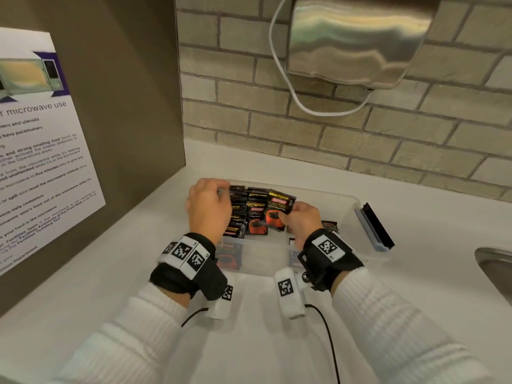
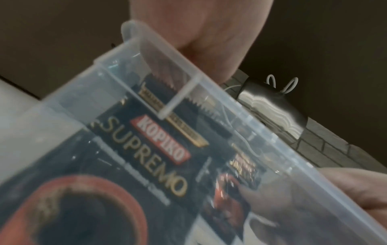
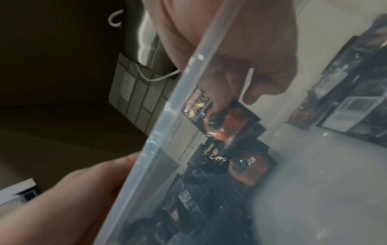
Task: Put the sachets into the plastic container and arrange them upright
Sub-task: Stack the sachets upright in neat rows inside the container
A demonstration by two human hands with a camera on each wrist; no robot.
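Note:
A clear plastic container (image 1: 357, 206) stands on the white counter. Black sachets (image 1: 256, 214) with a red cup print stand upright in a row at its left end. My left hand (image 1: 221, 189) curls its fingers over the tops of that row at the container's left wall. My right hand (image 1: 288, 212) pinches one sachet (image 1: 278, 203) by its right edge, upright, just right of the row. In the right wrist view the pinched sachet (image 3: 201, 106) shows through the container wall (image 3: 167, 107). One sachet (image 2: 146, 157) fills the left wrist view behind the wall.
More sachets (image 1: 329, 225) lie flat on the container floor at the right. A black and blue clip (image 1: 376, 228) sits at the container's right end. A steel sink (image 1: 496, 267) is at the right, a brown panel with a poster (image 1: 41, 148) at the left.

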